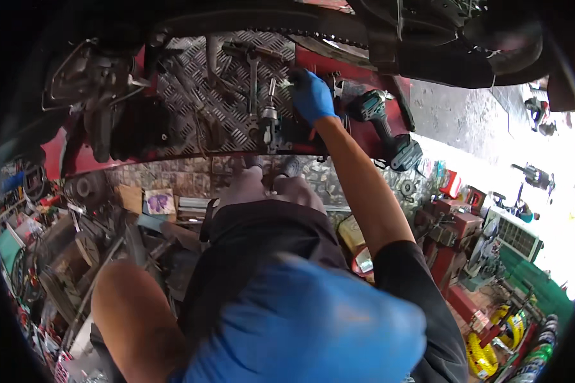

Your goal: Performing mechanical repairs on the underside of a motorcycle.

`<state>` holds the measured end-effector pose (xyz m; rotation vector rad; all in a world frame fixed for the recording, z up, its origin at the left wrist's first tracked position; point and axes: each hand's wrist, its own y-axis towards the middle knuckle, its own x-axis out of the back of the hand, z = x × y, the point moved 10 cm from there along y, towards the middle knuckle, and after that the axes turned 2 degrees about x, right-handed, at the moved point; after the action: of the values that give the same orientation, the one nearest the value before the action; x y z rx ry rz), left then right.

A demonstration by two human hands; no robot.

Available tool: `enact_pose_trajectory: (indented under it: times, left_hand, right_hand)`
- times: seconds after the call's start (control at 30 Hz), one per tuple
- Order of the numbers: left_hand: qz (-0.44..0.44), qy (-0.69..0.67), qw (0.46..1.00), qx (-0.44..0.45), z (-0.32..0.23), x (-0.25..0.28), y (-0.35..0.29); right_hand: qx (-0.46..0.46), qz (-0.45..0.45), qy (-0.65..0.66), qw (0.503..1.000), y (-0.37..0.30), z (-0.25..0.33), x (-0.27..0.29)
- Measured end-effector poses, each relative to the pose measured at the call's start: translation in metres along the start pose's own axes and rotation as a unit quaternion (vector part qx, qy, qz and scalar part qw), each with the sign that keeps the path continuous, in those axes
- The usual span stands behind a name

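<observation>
My right hand (312,97), in a blue glove, reaches over the red-edged platform (358,80). Its fingers look curled at a small dark thing that I cannot make out. Just left of it lies a metal air-ratchet-like tool (270,124) with a socket end pointing away. A wrench (253,83) lies further left on the diamond-plate surface (191,60). To the right of my right hand rests a teal and black cordless impact wrench (380,121). My left hand (319,325), also blue-gloved, is raised very close to the camera; it is blurred and its fingers cannot be made out.
Overhead at the far side are a dark tyre and a chain (287,30). Dark machine parts (102,89) stand on the platform's left. Cluttered tools and parts (70,255) fill the lower left; red metal equipment (450,220) and yellow coils (482,354) are at right.
</observation>
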<state>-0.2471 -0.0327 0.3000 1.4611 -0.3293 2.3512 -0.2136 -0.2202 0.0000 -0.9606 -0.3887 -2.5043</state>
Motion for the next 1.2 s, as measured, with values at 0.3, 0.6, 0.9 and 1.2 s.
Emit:
enact_pose_trajectory:
  times: [0.3,0.6,0.9,1.2]
  left_hand:
    - [-0.005,0.595,0.795,-0.119,-0.062,-0.044,-0.007]
    - [-0.057,0.907,-0.093,-0.408,-0.034,-0.182,-0.082]
    - [0.116,0.766,-0.482,-0.41,0.084,-0.207,-0.041]
    - [0.032,0.768,-0.517,-0.376,0.096,-0.217,-0.049]
  right_hand:
    - [0.046,0.089,-0.04,0.994,0.022,-0.006,-0.049]
    - [-0.209,-0.002,0.503,0.839,-0.025,-0.055,-0.014]
    - [-0.287,0.008,0.658,0.696,-0.086,0.086,0.035]
    - [-0.285,-0.044,0.671,0.683,-0.108,0.136,0.024]
